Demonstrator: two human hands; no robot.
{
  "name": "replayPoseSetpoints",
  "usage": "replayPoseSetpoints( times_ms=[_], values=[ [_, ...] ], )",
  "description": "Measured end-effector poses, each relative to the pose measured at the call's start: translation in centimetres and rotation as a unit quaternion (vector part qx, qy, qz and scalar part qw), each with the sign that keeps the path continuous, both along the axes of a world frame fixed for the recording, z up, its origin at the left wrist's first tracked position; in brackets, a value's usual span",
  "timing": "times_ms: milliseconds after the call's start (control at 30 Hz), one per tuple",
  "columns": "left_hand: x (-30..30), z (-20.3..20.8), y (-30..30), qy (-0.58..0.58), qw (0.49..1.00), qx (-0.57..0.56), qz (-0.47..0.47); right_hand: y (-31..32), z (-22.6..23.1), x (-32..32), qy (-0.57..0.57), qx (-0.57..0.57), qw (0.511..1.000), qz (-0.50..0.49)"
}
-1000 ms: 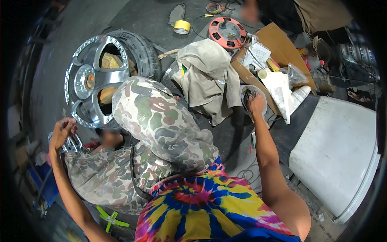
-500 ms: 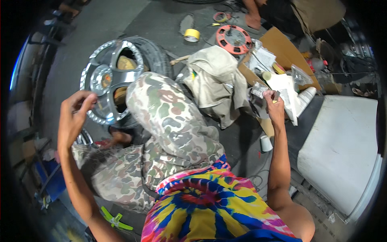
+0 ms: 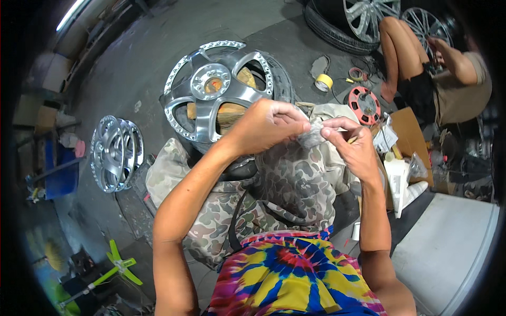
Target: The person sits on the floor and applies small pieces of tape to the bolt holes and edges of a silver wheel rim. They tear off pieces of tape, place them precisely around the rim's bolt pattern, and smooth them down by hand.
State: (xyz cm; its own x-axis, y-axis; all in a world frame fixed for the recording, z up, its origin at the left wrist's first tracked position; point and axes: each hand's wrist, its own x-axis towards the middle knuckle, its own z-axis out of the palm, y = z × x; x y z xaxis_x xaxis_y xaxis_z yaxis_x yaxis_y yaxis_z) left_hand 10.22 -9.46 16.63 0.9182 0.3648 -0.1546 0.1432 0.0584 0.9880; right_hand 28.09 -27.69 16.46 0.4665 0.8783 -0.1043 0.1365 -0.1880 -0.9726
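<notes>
Packet (image 3: 313, 138): crinkled, silvery-grey, above camouflage trousers (image 3: 295, 181)
Left hand (image 3: 270, 126), right hand (image 3: 356, 150): both pinching it
Wheel (image 3: 182, 80): polished metal, broad spokes, studded rim
Floor (image 3: 126, 68): matte, dark grey
Tube light (image 3: 71, 15): bright, upper left

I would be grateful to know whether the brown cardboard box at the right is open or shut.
The cardboard box is open: no flap covers its top, and white papers show inside.
</notes>
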Motion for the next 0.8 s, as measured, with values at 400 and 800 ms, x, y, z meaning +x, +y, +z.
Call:
replayPoseSetpoints(
  times_ms=[400,800],
  values=[
    [-1.8,-2.4,1.1,0.033,0.981,-0.132,0.14,0.9,-0.2,-3.8,-0.199,-0.056,0.978,0.021],
    [0.2,-3.4,-2.0,-0.035,0.966,-0.208,0.146,-1.0,-1.4,-5.7,-0.324,0.003,0.944,-0.067]
  ],
)
